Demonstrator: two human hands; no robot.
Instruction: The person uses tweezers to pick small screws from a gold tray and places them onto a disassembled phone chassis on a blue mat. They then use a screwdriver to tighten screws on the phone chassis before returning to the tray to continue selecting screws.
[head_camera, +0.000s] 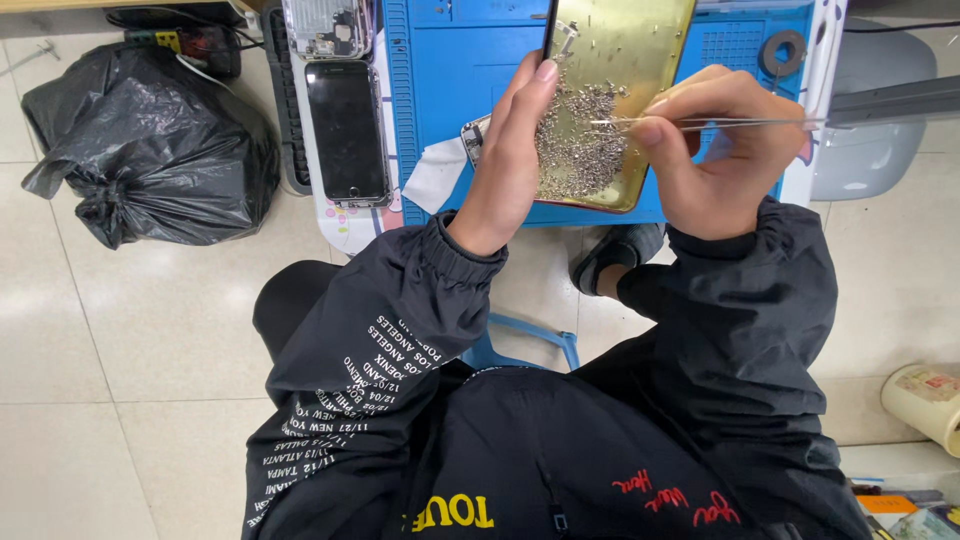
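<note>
- A person in a black jacket looks down at their own two hands, held above a blue work mat (470, 70).
- The left hand (510, 160) grips the left edge of a gold metal tray (625, 45) — fingers pressed together and wrapped along the edge, thumb tip up near the top.
- The tray is tilted toward the person; a heap of tiny silver screws (578, 145) lies in its lower half.
- The right hand (725, 150) pinches thin metal tweezers (690, 123) between thumb and forefinger, the other fingers curled in. The tweezer tips reach left, over the screw heap.
- On the mat's left side lies a dark phone (347, 130), screen up, with an opened phone body (325, 27) just above it.
- A full black rubbish bag (150, 140) sits on the pale tiled floor, well to the left.
</note>
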